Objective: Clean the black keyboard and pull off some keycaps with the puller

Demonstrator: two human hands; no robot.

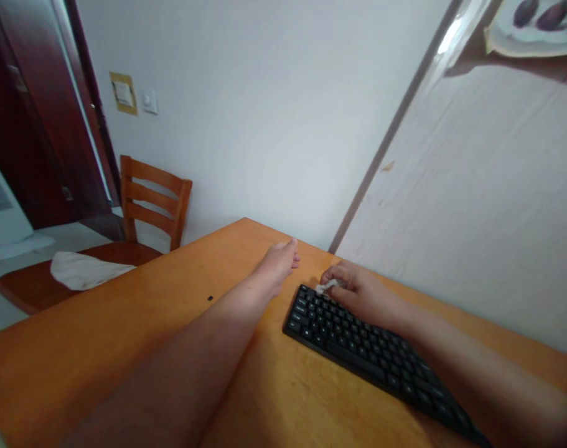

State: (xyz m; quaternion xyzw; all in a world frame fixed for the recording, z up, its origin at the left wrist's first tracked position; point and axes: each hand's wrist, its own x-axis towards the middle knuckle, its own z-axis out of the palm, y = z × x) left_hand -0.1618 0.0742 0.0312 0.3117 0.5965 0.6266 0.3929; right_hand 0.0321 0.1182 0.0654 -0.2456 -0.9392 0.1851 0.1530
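A black keyboard (367, 348) lies slantwise on the wooden table. Over its far left corner, my right hand (353, 283) is closed on a crumpled white wad (330, 285), tissue or cotton, pinched between thumb and fingers. The wad touches or nearly touches the keys at that corner. My left hand (282, 260) is beyond the keyboard's left end, apart from it, with its fingers curled in. Whatever its palm may contain is hidden. To the left of my left forearm, a tiny black piece (210, 298), too small to name surely, rests on the tabletop.
The orange-brown table (171, 311) meets a pale wall (264, 124) at the back. A wooden chair (152, 193) with a white cloth (89, 269) on its seat stands at the left. Farther left are a dark red door (45, 124) and a white appliance (3, 205).
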